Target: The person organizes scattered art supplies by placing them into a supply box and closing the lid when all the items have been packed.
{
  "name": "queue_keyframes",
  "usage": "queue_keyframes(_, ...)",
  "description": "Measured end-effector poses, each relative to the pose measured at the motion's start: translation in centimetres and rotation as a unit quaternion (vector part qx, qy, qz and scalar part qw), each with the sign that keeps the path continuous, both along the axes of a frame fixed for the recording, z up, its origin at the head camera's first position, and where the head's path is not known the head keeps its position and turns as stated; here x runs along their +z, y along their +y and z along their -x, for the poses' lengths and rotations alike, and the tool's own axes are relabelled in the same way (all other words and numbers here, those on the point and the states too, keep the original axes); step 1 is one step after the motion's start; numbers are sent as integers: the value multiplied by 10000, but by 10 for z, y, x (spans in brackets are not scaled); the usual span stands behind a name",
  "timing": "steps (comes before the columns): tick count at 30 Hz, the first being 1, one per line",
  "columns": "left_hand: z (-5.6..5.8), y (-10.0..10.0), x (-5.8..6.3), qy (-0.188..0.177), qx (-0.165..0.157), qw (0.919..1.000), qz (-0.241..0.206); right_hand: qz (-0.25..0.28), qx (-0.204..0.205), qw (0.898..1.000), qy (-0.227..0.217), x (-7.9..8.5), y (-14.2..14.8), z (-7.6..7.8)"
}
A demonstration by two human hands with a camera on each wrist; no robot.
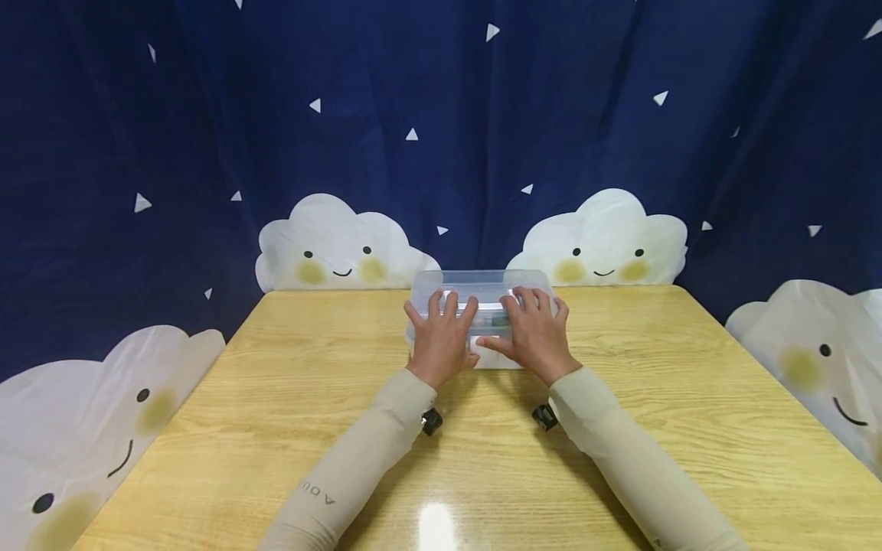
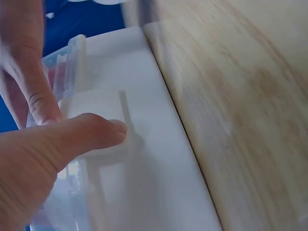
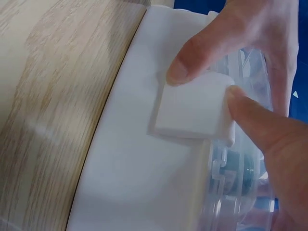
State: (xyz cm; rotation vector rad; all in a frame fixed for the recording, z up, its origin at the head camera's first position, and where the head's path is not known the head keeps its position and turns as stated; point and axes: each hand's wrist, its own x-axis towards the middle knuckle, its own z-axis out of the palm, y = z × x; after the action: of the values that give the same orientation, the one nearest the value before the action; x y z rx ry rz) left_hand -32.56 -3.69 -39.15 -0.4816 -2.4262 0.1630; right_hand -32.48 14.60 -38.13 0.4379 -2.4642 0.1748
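A storage box [image 1: 482, 277] with a clear lid and a white front wall [image 3: 130, 144] stands near the table's far edge. A white latch [image 3: 192, 108] sits at the middle of its front. My left hand [image 1: 441, 344] grips the box from the left, bent fingers spread over the lid, and its thumb [image 2: 96, 132] lies on the latch's face. From the right, my right hand [image 1: 540, 337] does likewise, its thumb [image 3: 255, 115] at the latch's upper edge. Through the clear plastic, something green [image 1: 501, 321] shows; the other contents are blurred.
The box rests on a light wooden table [image 1: 331, 360]. Behind and beside it hangs a dark blue curtain [image 1: 455, 115] with white triangles and smiling clouds. Small black devices [image 1: 544, 417] sit under both wrists, against pale sleeves [image 1: 641, 459].
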Motion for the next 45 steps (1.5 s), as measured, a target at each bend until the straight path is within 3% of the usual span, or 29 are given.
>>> queue_keyframes(5,2,3,-1,216,-29,9998,-37,4,-35,10000,-69,2,1,0)
queue_keyframes(15,0,3,-1,289,-102,9993,-196,-55,-84,9999,-102,1,1,-2)
queue_keyframes(35,-2,0,1,83,-101,9998,-143,-104,-80,9999,-110,3,2,-3)
queue_keyframes(45,-3,-4,-1,245,-164,9996,-46,-123,-46,9997,-184,3,4,-3)
